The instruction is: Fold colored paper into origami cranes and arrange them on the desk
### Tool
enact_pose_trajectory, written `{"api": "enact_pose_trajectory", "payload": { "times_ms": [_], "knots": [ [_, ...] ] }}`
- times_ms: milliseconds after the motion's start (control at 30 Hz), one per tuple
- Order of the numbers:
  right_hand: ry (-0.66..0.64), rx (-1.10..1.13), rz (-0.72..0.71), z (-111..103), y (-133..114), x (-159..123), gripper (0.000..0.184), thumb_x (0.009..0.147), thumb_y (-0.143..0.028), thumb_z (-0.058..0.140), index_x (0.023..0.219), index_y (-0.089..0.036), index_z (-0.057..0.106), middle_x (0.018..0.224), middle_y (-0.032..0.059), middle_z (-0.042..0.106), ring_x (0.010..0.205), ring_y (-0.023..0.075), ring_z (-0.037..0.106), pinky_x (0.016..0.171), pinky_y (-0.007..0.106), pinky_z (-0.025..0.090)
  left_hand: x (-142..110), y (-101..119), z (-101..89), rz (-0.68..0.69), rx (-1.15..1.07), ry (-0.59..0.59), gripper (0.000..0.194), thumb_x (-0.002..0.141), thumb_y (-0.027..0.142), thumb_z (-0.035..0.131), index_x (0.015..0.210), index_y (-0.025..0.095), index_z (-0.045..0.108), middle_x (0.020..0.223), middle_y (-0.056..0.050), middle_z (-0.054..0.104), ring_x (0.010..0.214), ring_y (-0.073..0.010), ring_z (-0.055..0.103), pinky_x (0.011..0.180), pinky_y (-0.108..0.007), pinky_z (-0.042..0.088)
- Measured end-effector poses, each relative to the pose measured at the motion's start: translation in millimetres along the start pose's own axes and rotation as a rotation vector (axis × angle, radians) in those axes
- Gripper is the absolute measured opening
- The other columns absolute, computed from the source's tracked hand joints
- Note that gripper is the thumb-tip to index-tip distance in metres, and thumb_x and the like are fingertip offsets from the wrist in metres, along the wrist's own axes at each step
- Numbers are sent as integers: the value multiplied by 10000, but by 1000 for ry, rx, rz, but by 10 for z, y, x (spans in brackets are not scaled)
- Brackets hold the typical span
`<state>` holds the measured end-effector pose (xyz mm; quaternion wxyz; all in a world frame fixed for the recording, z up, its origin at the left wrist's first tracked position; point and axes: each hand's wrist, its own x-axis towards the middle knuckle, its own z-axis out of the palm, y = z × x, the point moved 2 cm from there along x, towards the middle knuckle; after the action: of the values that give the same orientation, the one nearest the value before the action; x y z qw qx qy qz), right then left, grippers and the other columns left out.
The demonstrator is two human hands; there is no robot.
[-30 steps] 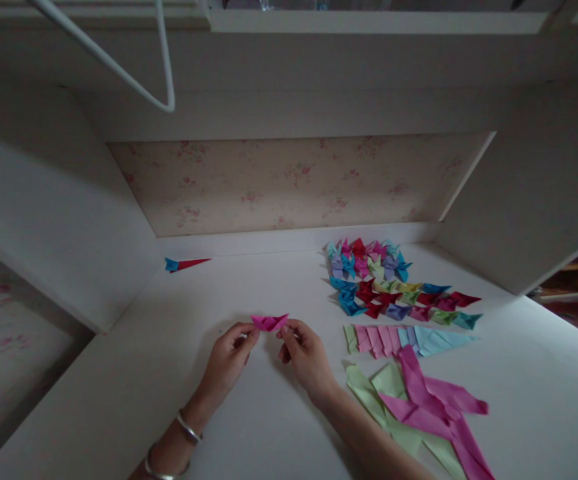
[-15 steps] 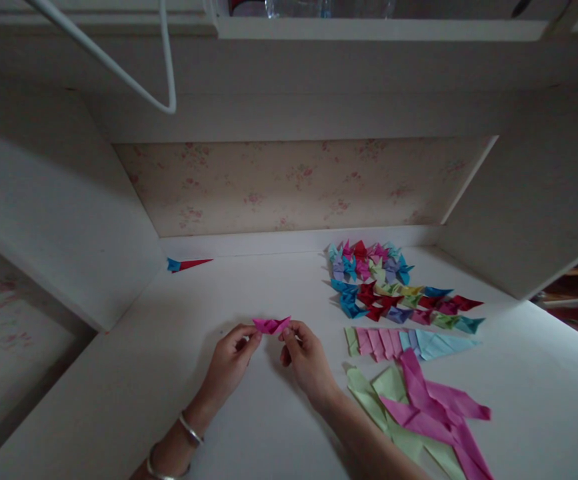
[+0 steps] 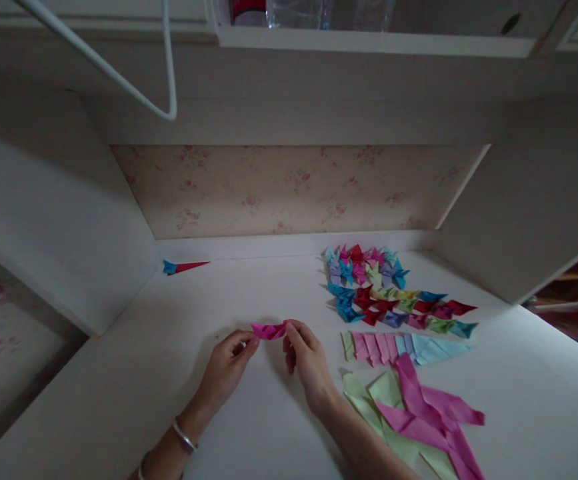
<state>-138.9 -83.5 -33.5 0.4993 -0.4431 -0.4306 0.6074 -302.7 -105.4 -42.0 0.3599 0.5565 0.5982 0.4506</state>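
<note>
The white tabletop [image 3: 139,380] runs back to a floral panel [image 3: 299,190]. Near the middle, the left hand [image 3: 226,365] and right hand [image 3: 311,363] pinch opposite ends of a small pink folded paper [image 3: 269,332]; handling its folds seems the present step, calling for light, even fingertip pressure. Folded rows [image 3: 393,319] and a large pink piece [image 3: 429,417] crowd the right; the left offers more elbow room.
</note>
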Motion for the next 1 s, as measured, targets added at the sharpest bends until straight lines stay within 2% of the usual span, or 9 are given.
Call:
{"api": "enact_pose_trajectory", "payload": {
  "times_ms": [133, 333, 433, 500, 633, 767, 867, 933, 1000],
  "knots": [
    [28, 2, 6, -29, -5, 17, 363, 814, -523, 552, 763, -166, 594, 512, -75, 423, 379, 59, 344, 342, 198, 234, 25, -43, 24, 47, 25, -47, 318, 836, 451, 568, 913, 162, 677, 857, -43, 660, 671, -135, 541, 578, -219, 402],
    [83, 10, 16, 5, 50, 90, 356, 776, -517, 579, 697, -170, 554, 555, -57, 496, 366, 61, 401, 343, 200, 285, 22, -73, 37, 61, 41, -63, 336, 821, 480, 561, 890, 176, 686, 879, -48, 681, 760, -171, 595, 680, -244, 453],
    [57, -15, -22, -64, -166, 94, 360, 788, -520, 568, 698, -173, 548, 590, -45, 532, 371, 63, 439, 360, 200, 309, 14, -89, 31, 10, 80, -67, 353, 805, 502, 558, 865, 180, 690, 828, -37, 685, 724, -173, 595, 642, -241, 457],
    [52, -44, -95, -249, -427, 110, 361, 790, -527, 574, 716, -174, 559, 617, -40, 552, 381, 63, 453, 376, 201, 322, 16, -102, 31, 6, 114, -80, 350, 805, 499, 550, 851, 183, 693, 781, -26, 675, 701, -171, 588, 629, -239, 457],
    [178, -162, -242, -1087, -996, 235, 350, 779, -519, 612, 741, -171, 589, 561, -39, 536, 426, 77, 467, 429, 200, 368, 29, -134, 46, 45, 164, -115, 318, 817, 477, 539, 841, 197, 690, 771, -14, 667, 714, -170, 589, 670, -242, 461],
    [455, -268, -179, -2352, -1339, 405, 324, 691, -470, 690, 798, -171, 624, 594, -19, 578, 420, 91, 472, 414, 211, 390, 37, -168, 67, 47, 163, -128, 322, 832, 474, 524, 857, 196, 683, 794, -19, 672, 746, -178, 599, 696, -252, 462],
    [620, -410, -178, -3227, -1477, 434, 248, 719, -400, 656, 769, -157, 641, 628, 29, 618, 444, 111, 502, 447, 240, 420, 40, -172, 85, 49, 159, -139, 330, 838, 478, 517, 860, 189, 677, 796, -23, 669, 753, -182, 601, 706, -262, 462],
    [699, -549, -174, -3652, -1539, 390, 203, 745, -358, 637, 710, -159, 657, 620, 69, 632, 429, 119, 480, 435, 260, 391, 39, -163, 96, 50, 161, -145, 333, 837, 482, 520, 867, 188, 674, 811, -25, 672, 765, -184, 606, 721, -266, 462],
    [758, -614, -186, -3921, -1591, 310, 172, 735, -300, 646, 636, -161, 661, 604, 97, 640, 420, 132, 486, 435, 281, 376, 32, -151, 102, 48, 166, -138, 341, 835, 493, 520, 862, 189, 672, 812, -25, 673, 767, -185, 608, 726, -266, 462]
  ]
}}
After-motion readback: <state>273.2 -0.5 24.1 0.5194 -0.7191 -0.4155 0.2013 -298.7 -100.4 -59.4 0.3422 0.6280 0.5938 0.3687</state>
